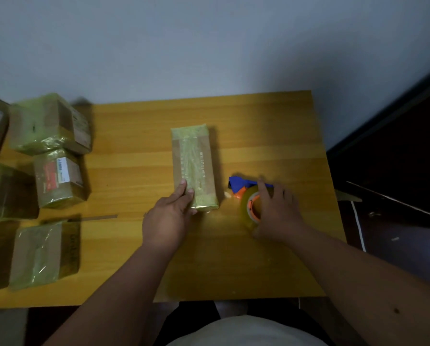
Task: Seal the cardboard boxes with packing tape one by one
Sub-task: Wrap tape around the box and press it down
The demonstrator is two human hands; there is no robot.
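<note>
A long flat cardboard box lies lengthwise in the middle of the wooden table, with greenish clear tape along its top and over both ends. My left hand rests with straight fingers on the box's near left corner. Just right of the box, my right hand grips the roll of clear packing tape in its blue and orange dispenser, which sits on the table.
Several taped cardboard boxes crowd the table's left side, one of them near the front edge. A thin strip lies between them and my left arm. A wall stands behind the table; dark furniture is to the right.
</note>
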